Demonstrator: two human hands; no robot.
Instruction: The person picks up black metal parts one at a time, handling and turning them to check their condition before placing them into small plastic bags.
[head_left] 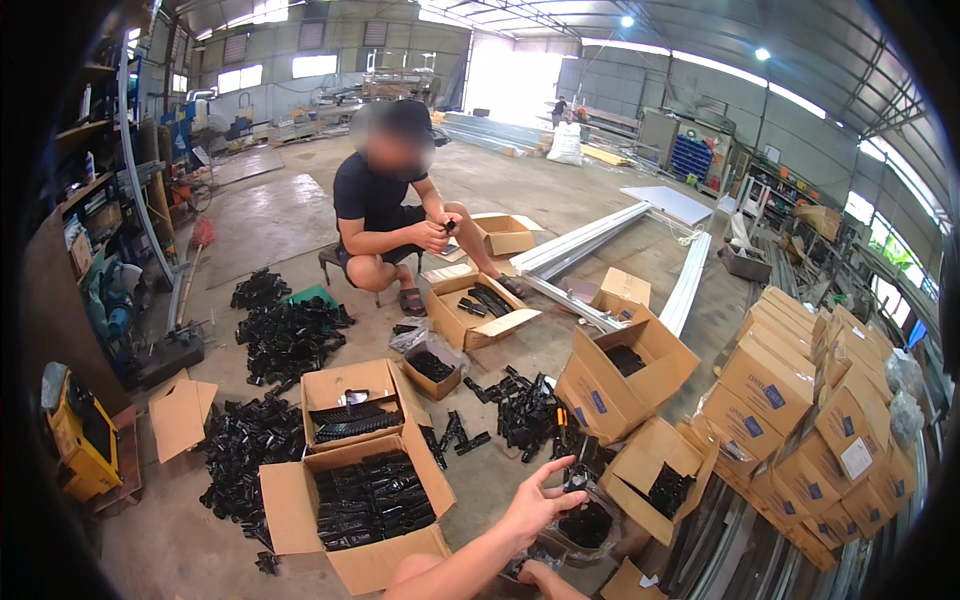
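Observation:
My left hand reaches in from the lower edge, thumb and forefinger curved around a small black part with a shiny spot. Right under it stands a plastic-lined container of small black pieces. My right hand is low at the bottom edge, fingers bent beside a dark item; what they hold is too hidden to name. To the left, an open cardboard box is filled with rows of black parts. Another open box with black pieces stands right of my left hand.
Across from me a seated person handles a black part beside an open box. Heaps of black parts lie at left. Stacked cartons stand on a pallet at right. White metal profiles lie behind the boxes.

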